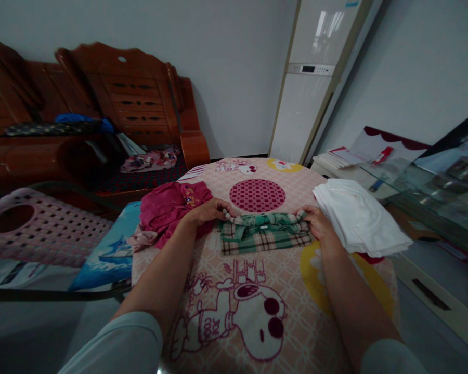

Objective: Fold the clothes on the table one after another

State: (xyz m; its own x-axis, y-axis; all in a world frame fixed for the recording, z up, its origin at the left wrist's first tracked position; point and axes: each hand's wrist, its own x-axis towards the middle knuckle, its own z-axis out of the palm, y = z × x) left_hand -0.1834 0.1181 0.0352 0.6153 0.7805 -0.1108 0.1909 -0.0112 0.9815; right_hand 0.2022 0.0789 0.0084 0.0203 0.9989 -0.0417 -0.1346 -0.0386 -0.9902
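A green plaid shirt (pixel 263 240), folded into a wide flat bundle with its collar showing, lies mid-table. My left hand (pixel 212 210) pinches its far left corner, and my right hand (pixel 314 221) pinches the far right corner. The far edge looks slightly lifted between them. Close to my left hand is a crumpled magenta garment (pixel 167 205) with an embroidered patch. To the right of my right hand sits a stack of folded white cloth (pixel 359 215). Beneath everything is a pink patterned tablecloth (pixel 296 317) with a cartoon dog on it.
A wooden bench (pixel 136 104) holding some cloths stands behind on the left. Nearer left are a pink woven chair (pixel 62 223) and a blue cushion (pixel 115 254). A tall white air conditioner (pixel 302 104) stands at the back. Glass shelving (pixel 417 187) is at the right.
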